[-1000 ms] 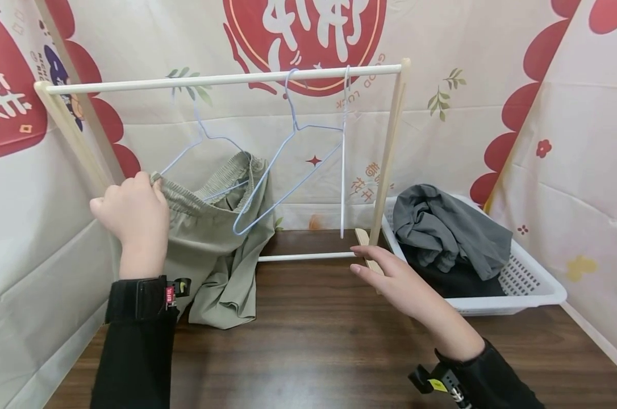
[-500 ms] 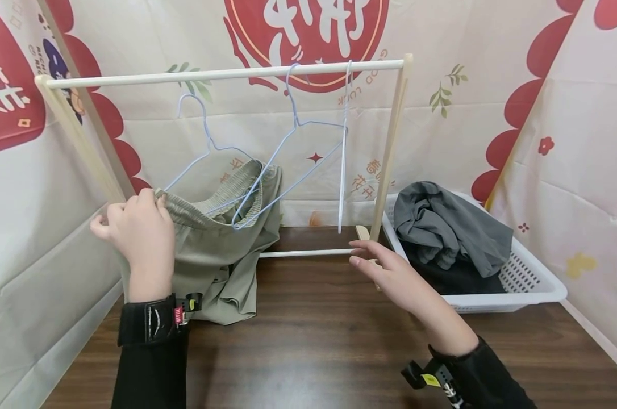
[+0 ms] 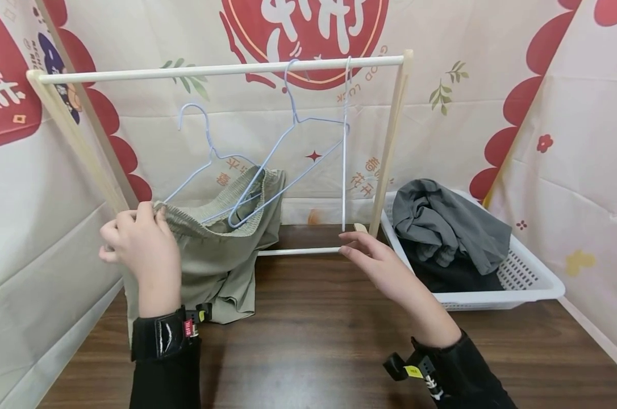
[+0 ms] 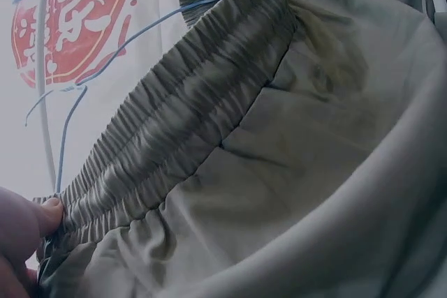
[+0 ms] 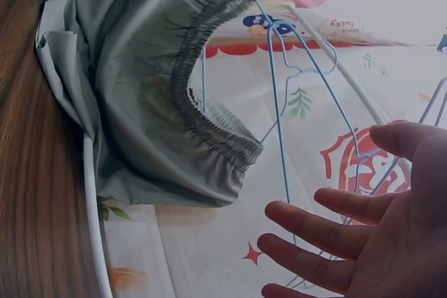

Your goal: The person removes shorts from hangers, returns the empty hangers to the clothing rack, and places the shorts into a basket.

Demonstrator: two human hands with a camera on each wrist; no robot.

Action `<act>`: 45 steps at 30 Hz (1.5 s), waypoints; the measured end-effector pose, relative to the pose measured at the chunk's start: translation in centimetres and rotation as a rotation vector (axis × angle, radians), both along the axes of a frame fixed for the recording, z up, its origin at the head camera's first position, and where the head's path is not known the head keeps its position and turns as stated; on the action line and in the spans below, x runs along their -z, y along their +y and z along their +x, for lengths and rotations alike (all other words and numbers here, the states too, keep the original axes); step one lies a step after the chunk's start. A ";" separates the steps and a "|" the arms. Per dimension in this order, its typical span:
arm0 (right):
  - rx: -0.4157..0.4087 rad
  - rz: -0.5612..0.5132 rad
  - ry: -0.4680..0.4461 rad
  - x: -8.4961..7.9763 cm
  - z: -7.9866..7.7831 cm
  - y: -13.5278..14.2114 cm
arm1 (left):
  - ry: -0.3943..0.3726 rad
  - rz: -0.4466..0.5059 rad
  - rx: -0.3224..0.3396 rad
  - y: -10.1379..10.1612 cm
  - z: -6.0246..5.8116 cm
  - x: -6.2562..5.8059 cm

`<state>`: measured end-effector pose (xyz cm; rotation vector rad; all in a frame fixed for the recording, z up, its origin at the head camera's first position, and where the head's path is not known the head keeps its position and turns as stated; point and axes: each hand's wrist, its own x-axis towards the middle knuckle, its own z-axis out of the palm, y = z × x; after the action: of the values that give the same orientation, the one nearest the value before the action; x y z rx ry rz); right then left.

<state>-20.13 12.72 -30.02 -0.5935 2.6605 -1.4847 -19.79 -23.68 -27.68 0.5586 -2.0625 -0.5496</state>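
My left hand (image 3: pixel 147 255) pinches the left end of the elastic waistband of grey-green pants (image 3: pixel 211 255), its thumb showing at the waistband edge in the left wrist view. A blue wire hanger (image 3: pixel 210 136) has its lower part inside the waist opening; its hook stands below the top bar, off it. The pants' legs hang down to the table. My right hand (image 3: pixel 380 264) holds nothing, its fingers spread in the right wrist view, near the rack's right post. A second blue hanger (image 3: pixel 291 108) on the bar overlaps the pants in the head view.
The rack's white top bar (image 3: pixel 186 71) crosses above the hands. Another hanger (image 3: pixel 345 147), seen edge-on, hangs on its right. A white basket (image 3: pixel 530 287) at right holds a grey garment (image 3: pixel 446 221) and a black one (image 3: pixel 451 272). Printed cloth (image 3: pixel 441 34) walls the back and sides.
My left hand has come down and slightly right with the pants, and the hanger's hook has dropped lower beneath the bar. My right hand has shifted slightly left.
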 end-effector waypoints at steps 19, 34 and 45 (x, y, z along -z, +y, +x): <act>-0.034 -0.111 0.014 0.7 -1.4 -0.4 | -0.222 0.023 0.137 0.1 0.8 2.0; 0.059 0.019 0.062 1.7 -2.3 0.4 | -0.332 0.128 0.369 -0.1 0.2 2.6; 0.169 0.051 0.298 2.2 -3.1 0.4 | -0.369 0.102 0.498 0.5 -0.6 2.6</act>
<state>-23.26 13.14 -32.23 -0.6475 3.0333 -1.4654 -20.37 -23.16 -30.25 0.2040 -2.5549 -0.8968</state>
